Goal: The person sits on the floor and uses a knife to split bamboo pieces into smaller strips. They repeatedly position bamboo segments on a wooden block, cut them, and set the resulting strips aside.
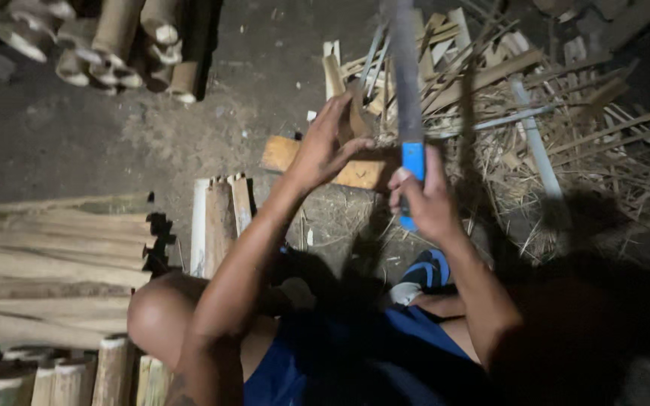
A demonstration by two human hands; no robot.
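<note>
My right hand (424, 197) grips the blue handle of a long flat blade (405, 75) that points away from me. My left hand (325, 146) holds a short upright piece of split bamboo (356, 113) just left of the blade, over a flat wooden block (355, 171) on the ground. The blade's edge sits beside the bamboo piece; whether they touch is unclear. My bare knee (161, 310) and blue shorts (340, 361) fill the bottom of the view.
A heap of thin bamboo strips and shavings (566, 113) lies at the right. Split bamboo slats (62, 256) are stacked at the left, three short slats (220, 218) lean near my knee, and cut bamboo tubes (107, 45) lie at the top left. A blue sandal (426, 274) is on my foot.
</note>
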